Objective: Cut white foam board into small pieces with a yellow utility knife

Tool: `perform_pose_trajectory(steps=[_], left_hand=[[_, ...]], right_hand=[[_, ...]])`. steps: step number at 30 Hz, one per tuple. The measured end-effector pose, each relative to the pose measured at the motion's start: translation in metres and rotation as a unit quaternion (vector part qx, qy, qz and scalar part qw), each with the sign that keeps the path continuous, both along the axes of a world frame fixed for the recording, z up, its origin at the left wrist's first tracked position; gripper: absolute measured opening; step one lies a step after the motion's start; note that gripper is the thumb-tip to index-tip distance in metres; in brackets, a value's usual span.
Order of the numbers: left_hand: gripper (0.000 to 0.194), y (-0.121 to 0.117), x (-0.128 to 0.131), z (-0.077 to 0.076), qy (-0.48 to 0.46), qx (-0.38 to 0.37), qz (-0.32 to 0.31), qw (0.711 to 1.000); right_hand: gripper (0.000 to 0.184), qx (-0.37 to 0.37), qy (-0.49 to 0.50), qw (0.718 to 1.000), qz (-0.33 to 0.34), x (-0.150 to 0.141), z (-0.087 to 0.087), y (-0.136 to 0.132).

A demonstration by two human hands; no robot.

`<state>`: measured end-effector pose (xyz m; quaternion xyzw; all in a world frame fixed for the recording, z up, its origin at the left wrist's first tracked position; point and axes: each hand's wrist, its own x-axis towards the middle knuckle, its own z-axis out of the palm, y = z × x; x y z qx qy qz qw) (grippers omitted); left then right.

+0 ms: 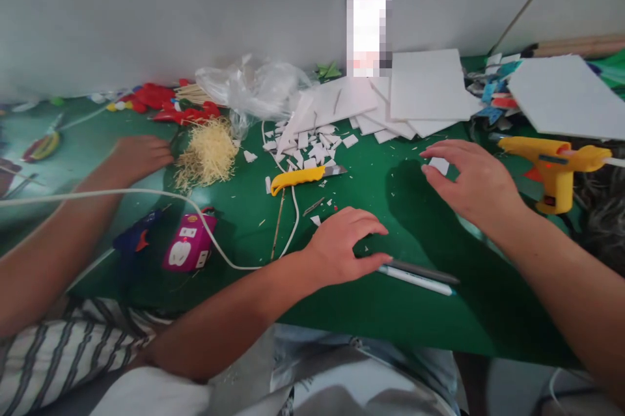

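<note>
My left hand (pixel 344 243) hovers low over the green table with its fingers curved apart and holds nothing. Its thumb tip is at the ends of a dark grey pen (pixel 424 271) and a white marker (pixel 417 280), which lie side by side. My right hand (pixel 471 175) is also open, thumb and forefinger slightly apart. Through that gap shows a small white board piece (pixel 439 165); whether the fingers touch it I cannot tell. Beyond my left hand lies a yellow utility knife (pixel 300 178), blade out, beside a heap of white board scraps (pixel 315 146).
A yellow glue gun (pixel 556 165) lies right of my right hand. White boards (pixel 427 87) are stacked at the back. Another person's hand (pixel 139 157) is beside a pile of straw-like shreds (pixel 208 152). A white cable (pixel 229 256) crosses near a magenta power socket (pixel 189 243).
</note>
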<state>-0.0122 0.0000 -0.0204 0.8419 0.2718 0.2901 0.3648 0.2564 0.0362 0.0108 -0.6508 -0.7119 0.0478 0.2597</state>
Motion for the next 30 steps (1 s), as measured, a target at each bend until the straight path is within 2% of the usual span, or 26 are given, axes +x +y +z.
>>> perform_pose_trajectory(steps=[4,7,10,13,21,30], left_hand=[[0.053,0.0,0.0,0.003,0.072,0.03,-0.082,0.994],[0.047,-0.003,0.001,0.007,0.146,0.065,-0.118,0.98],[0.029,-0.005,0.002,0.01,0.186,0.087,-0.114,0.972],[0.021,-0.005,0.004,0.011,0.195,0.089,-0.103,0.971],[0.026,-0.001,0.006,0.015,0.218,0.126,-0.115,0.961],[0.019,-0.013,0.012,0.023,0.295,0.231,-0.145,0.916]], right_hand=[[0.023,0.054,0.033,0.998,-0.006,0.01,-0.023,-0.007],[0.018,0.057,0.049,0.997,-0.004,0.014,-0.031,-0.006],[0.018,0.06,0.051,0.997,-0.008,0.016,-0.032,-0.004],[0.019,0.063,0.057,0.996,-0.007,0.015,-0.032,-0.003],[0.018,0.063,0.061,0.996,0.016,0.014,-0.035,-0.004],[0.02,0.071,0.056,0.996,-0.001,0.016,-0.029,-0.005]])
